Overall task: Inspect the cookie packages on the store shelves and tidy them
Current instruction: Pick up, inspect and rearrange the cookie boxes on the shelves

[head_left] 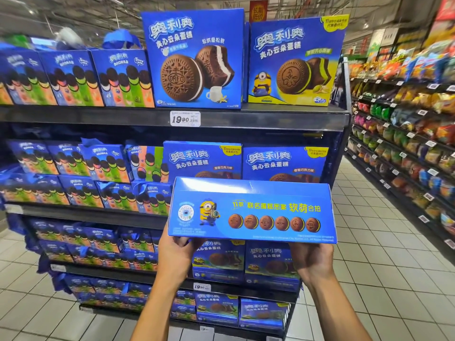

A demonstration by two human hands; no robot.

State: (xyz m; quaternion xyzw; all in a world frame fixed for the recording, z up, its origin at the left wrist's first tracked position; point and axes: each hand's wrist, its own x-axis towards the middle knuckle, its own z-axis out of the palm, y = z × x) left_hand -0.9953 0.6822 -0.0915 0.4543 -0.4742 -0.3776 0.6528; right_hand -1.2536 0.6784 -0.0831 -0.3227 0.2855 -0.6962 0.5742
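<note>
Hands (both) under blue cookie box.

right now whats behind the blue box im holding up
Behind the held box stand two blue cake boxes on the second shelf; only their upper halves show. Below it, more boxes peek out between the left hand and right hand.
</note>
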